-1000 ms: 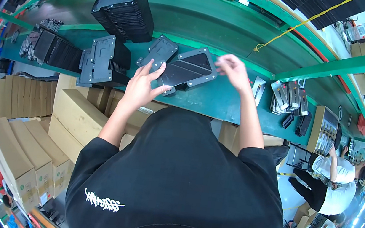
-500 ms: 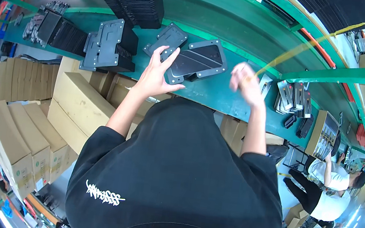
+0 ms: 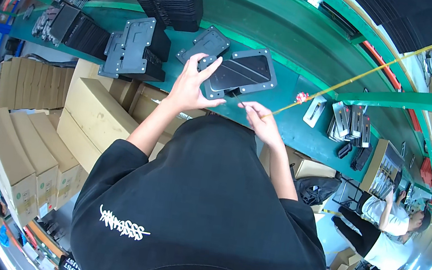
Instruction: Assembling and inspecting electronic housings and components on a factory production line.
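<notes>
Closing in, right hand [image 3: 261,121] pinched thin dark rod [image 3: 240,102], fingertips nearly together; black case [image 3: 242,67] now just beyond grip, left hand [image 3: 191,85] spread wide at its corner.

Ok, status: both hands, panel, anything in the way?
Left hand spread at left end of glossy black panel. Right hand pinching thin dark tool by panel's near edge. Yellow cord slants rightward, clear of panel.

Case [image 3: 249,69] on bench [image 3: 302,140], stacks [image 3: 139,45] left

White script [image 3: 122,225] on the black shirt [image 3: 218,201], white capitals [image 3: 73,268] on something black.
</notes>
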`<state>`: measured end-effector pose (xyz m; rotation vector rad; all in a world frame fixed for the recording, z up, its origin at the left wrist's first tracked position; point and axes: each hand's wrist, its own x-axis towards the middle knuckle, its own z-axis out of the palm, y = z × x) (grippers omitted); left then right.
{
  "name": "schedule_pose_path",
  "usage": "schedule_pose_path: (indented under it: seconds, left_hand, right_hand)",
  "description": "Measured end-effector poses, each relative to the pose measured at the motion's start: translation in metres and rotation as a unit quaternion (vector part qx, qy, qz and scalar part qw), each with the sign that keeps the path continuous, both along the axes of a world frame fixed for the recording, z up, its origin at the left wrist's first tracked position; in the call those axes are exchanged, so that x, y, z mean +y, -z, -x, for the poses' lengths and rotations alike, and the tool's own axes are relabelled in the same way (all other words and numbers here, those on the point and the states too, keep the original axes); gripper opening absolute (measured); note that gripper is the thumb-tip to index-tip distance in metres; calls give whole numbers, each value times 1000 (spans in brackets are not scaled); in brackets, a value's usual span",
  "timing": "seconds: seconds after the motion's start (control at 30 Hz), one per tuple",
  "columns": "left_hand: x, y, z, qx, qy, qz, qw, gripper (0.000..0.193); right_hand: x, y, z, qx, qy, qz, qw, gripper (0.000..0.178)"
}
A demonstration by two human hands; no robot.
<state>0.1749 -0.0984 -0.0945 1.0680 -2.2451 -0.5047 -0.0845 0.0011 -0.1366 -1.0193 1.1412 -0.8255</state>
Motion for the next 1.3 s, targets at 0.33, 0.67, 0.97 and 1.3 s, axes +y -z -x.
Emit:
schedule_pose_path:
  seconds: [0.33,0.67,0.97,1.3]
  left_hand:
    - [-71,133,-47,-118,-190,-180,958,106]
    - [-74,144,-35,-305,-183,-161,920,123]
    - [16,135,-29,-246,-275,-142,918,117]
    - [69,144,-56,-183,-291,-149,927,118]
  right_hand:
    - [-4,-51,57,142,306,161,928,37]
    - [-3,-43,29,59,380,111,916,96]
    - [11,103,-14,-65,108,-221,967,100]
    - [-37,81,-55,-590,195,-267,736,151]
